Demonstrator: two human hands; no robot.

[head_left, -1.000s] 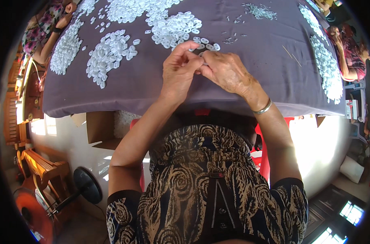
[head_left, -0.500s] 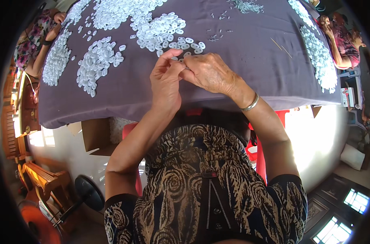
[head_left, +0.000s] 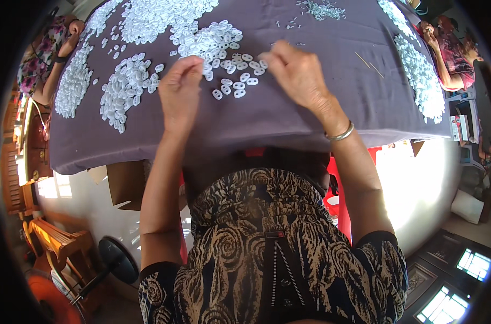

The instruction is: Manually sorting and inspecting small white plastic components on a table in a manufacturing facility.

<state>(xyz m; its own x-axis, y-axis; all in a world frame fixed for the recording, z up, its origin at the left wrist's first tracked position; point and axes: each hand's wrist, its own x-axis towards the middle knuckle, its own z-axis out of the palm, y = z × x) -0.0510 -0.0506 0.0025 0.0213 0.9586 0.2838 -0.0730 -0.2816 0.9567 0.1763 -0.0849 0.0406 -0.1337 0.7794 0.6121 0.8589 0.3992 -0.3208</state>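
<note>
Pieces (head_left: 239, 85), white, oval and pierced by two holes, are seen from the head camera lying loosely grouped on the cloth-covered bench (head_left: 229, 117), between the two hands. More of the same kind are massed in a central heap (head_left: 210, 40) just behind, and in a left heap (head_left: 124, 89). The left hand (head_left: 180, 86) is held with thumb and fingers drawn together beside the front of the central heap; whether anything is gripped there cannot be made out. The right hand (head_left: 299, 73) is blurred, its fingers curled near the right edge of the loose group, and its grip cannot be judged either. Small slender pins (head_left: 324, 9) are piled at the far side, with two thin sticks (head_left: 370, 65) lying further right. The pieces would probably be found light, stiff and rather slippery, hardly fragile; each is best taken by its rim, between thumb and fingertip, with the holes left uncovered. The pins, likely stiff too, are best pinched at mid-length.
</note>
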